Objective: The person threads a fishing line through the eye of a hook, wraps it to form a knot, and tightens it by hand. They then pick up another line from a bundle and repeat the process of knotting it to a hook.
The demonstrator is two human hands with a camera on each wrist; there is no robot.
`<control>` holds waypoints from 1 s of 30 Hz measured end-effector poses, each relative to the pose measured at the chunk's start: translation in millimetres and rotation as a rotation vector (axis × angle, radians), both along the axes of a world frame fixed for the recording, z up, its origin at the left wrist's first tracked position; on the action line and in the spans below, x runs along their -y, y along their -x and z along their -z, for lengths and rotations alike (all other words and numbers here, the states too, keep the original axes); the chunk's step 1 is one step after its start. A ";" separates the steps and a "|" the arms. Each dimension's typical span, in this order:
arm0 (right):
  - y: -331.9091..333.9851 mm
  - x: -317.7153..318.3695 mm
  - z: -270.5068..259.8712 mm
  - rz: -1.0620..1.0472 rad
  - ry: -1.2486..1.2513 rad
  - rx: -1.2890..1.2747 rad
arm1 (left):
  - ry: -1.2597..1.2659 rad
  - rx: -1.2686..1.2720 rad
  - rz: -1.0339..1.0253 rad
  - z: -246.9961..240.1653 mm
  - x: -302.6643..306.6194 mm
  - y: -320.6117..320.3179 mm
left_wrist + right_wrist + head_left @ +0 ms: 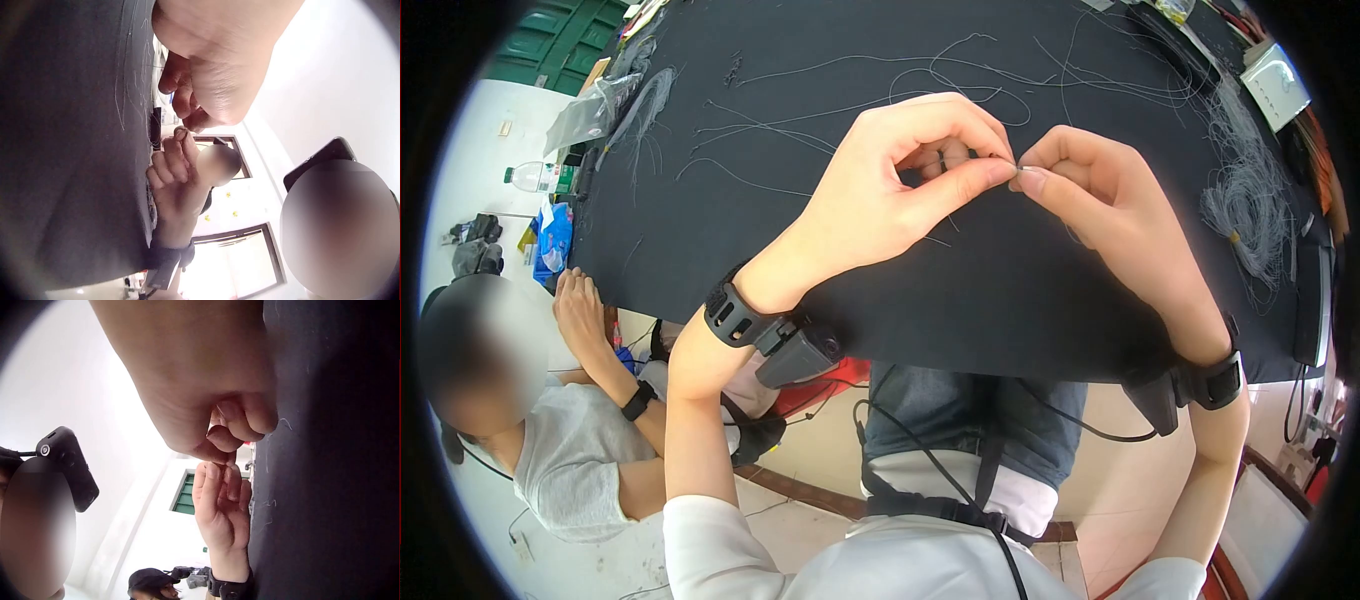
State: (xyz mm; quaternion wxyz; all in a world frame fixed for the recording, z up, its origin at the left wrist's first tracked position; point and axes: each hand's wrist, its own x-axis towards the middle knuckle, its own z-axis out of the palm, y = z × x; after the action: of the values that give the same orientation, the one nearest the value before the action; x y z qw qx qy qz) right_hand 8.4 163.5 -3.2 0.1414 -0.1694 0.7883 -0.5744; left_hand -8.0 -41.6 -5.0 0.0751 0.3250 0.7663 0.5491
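Above the black table, both hands meet fingertip to fingertip in the head view. The left hand (900, 180) pinches a tiny piece of grey thread (1018, 169) between thumb and forefinger, its other fingers curled. From the other side the right hand (1110, 195) pinches at the same spot with thumb and forefinger. What exactly lies between the tips is mostly hidden. The wrist views show the same closeness: left hand (231, 62) near right hand (178, 181), and right hand (194, 381) touching left hand (222, 512). Loose long threads (770, 126) lie on the table beyond the left hand.
A coiled thread bundle (1248, 215) lies at the table's right, another bundle (640, 110) at its left edge. A bottle (535, 178) and a blue packet (553, 235) stand left. Another person (580, 450) sits at left, a hand on the table (690, 230) edge.
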 end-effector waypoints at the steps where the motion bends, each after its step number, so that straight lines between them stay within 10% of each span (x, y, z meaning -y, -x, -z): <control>1: -0.4 -0.1 -2.0 0.013 0.017 0.011 | 0.008 -0.065 -0.009 0.1 0.1 0.4; 30: -5.5 -3.1 -13.5 -0.049 0.163 0.073 | -0.026 -0.667 0.026 -7.9 -3.4 -0.3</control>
State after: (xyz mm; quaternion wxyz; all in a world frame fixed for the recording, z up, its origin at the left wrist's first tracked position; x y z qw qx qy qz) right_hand 13.9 166.5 10.3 0.1700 -0.1785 0.7289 -0.6387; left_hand -7.7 -38.2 2.9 -0.1769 0.4973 0.7376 0.4211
